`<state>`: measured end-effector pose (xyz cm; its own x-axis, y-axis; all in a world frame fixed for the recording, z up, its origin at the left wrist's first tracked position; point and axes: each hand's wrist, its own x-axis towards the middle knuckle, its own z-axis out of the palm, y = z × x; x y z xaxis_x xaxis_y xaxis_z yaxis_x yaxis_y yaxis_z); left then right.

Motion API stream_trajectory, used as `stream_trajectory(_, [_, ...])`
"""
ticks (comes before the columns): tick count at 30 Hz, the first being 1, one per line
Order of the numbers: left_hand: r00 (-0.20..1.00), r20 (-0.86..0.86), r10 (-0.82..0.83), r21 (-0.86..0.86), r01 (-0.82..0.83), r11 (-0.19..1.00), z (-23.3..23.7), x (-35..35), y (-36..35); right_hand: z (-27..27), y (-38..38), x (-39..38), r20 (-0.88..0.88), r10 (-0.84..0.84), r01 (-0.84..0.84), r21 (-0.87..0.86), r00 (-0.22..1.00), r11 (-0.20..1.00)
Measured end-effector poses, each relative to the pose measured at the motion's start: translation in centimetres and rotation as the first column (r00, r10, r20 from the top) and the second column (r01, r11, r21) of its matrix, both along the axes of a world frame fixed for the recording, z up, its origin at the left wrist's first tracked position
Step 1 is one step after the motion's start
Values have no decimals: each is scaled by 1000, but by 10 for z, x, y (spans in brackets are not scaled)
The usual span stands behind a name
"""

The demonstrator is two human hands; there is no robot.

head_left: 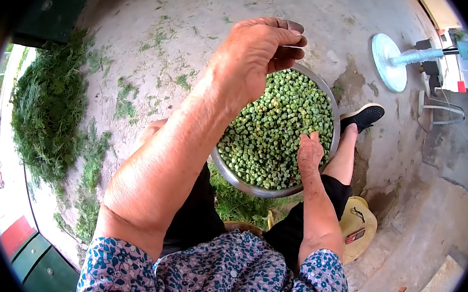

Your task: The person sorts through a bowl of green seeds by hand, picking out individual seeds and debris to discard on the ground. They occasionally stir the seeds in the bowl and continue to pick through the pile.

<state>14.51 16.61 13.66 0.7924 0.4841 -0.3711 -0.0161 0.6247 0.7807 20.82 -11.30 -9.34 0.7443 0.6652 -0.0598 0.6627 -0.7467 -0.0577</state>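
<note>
A wide metal bowl (335, 107) full of small round green pods (279, 116), some yellowish, sits between the person's legs. Raised above the bowl's upper left edge is my left hand (274, 43), its fingers curled toward the thumb; whether anything is between them cannot be made out. My right hand (311, 147) rests at the right part of the bowl, fingertips at the pods, with the fingers bent; what they hold, if anything, is hidden.
Feathery green plants (52, 106) are heaped at the left, with loose sprigs on the concrete floor (200, 13). A fan (390, 62) stands at the upper right. A straw-coloured hat (367, 223) holding a small red box lies at the lower right.
</note>
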Motion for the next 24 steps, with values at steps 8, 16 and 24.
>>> stream_trajectory(8, [1000,13,1,3,-1,1000,-2,1,1,16,4,-15,-429,-165,371,457,888,808])
stream_trajectory(16, [999,-25,21,-57,-23,998,-10,-10,-1,70,3,-65,-905,-52,834,365,422,413])
stream_trajectory(24, [986,-158,47,58,-38,998,-40,-52,-6,57,-32,-176,-643,293,21,433,708,901])
